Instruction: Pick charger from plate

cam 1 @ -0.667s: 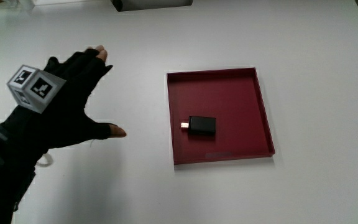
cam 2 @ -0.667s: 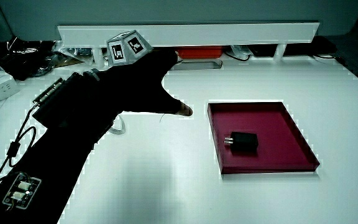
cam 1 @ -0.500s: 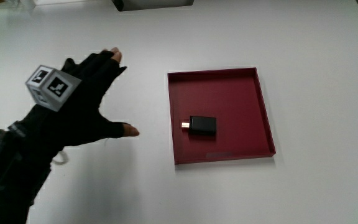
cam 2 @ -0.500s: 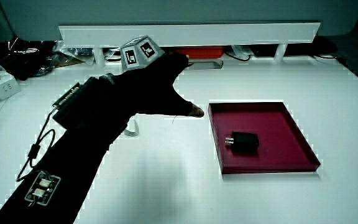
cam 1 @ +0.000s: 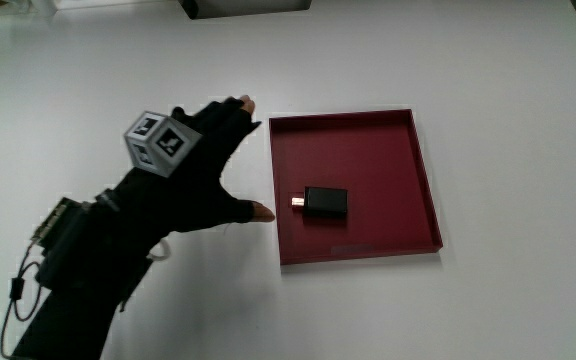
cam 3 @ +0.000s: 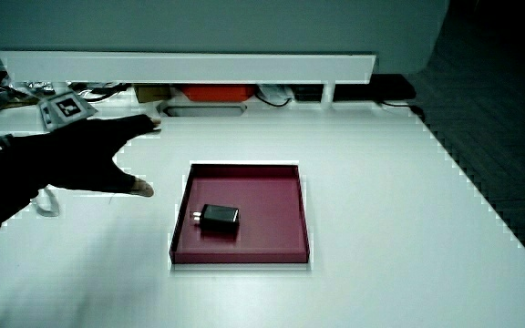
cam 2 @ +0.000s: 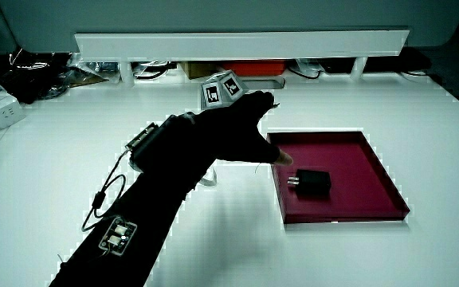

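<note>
White table [cam 1: 488,60], unlabelled black charger [cam 1: 325,203]

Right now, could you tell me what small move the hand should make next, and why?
Probably carry the hand on over the red tray and lower it onto the charger: its fingers are spread, it holds nothing, and it is beside the tray's rim.

The main view hangs above the desk [cam 1: 488,60] and looks straight down, close in, framing little more than the red plate [cam 1: 423,170] and the gloved hand [cam 1: 193,175]. Both side views look forward and down across the desk toward the low partition [cam 2: 237,38], from different angles. All three share the plate.
</note>
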The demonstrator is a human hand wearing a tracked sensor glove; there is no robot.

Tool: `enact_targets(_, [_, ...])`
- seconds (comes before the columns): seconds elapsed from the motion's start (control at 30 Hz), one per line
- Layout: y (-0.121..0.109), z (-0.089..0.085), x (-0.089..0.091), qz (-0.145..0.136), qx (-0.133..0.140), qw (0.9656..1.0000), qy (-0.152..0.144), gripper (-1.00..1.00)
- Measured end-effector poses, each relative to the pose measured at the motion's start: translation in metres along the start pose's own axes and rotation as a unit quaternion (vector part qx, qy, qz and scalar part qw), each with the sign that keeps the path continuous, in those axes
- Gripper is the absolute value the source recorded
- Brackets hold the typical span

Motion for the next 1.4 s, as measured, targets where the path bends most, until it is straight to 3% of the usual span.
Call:
enact_targets(0.03, [0.003, -0.003, 0.002, -0.002, -0.002, 0.9994, 0.033, 0.0])
enact_targets(0.07, [0.005, -0.007, 0.003, 0.007, -0.011, 0.9997, 0.022, 0.0])
enact_targets(0.1, [0.006, -0.009, 0.007, 0.041, -0.019, 0.9987, 0.025, 0.0])
enact_targets(0.13, [0.01, -0.013, 0.004, 0.031, -0.018, 0.9988, 0.035, 0.0])
enact_targets(0.23, [0.021, -0.032, -0.007, 0.021, -0.023, 0.9993, 0.019, 0.0])
enact_targets(0.3, [0.028, -0.044, -0.009, 0.018, -0.023, 0.9989, 0.038, 0.0])
enact_targets(0.37, [0.033, -0.054, -0.008, 0.038, -0.044, 0.9982, 0.014, 0.0])
enact_targets(0.47, [0.04, -0.067, -0.008, 0.044, -0.051, 0.9974, 0.024, 0.0])
enact_targets(0.5, [0.044, -0.073, -0.01, 0.038, -0.05, 0.9975, 0.034, 0.0])
enact_targets(0.53, [0.051, -0.084, -0.018, 0.013, -0.054, 0.9981, 0.027, 0.0])
enact_targets(0.57, [0.054, -0.092, -0.019, 0.013, -0.056, 0.9979, 0.028, 0.0])
enact_targets(0.6, [0.052, -0.091, -0.009, 0.042, -0.065, 0.9961, 0.041, 0.0])
enact_targets(0.67, [0.051, -0.094, -0.002, 0.062, -0.08, 0.9938, 0.046, 0.0])
enact_targets(1.1, [0.071, -0.124, -0.009, 0.066, -0.097, 0.9911, 0.063, 0.0])
enact_targets(1.13, [0.071, -0.123, -0.004, 0.07, -0.096, 0.9901, 0.075, 0.0])
enact_targets(1.4, [0.074, -0.127, 0.0, 0.064, -0.101, 0.9897, 0.079, 0.0])
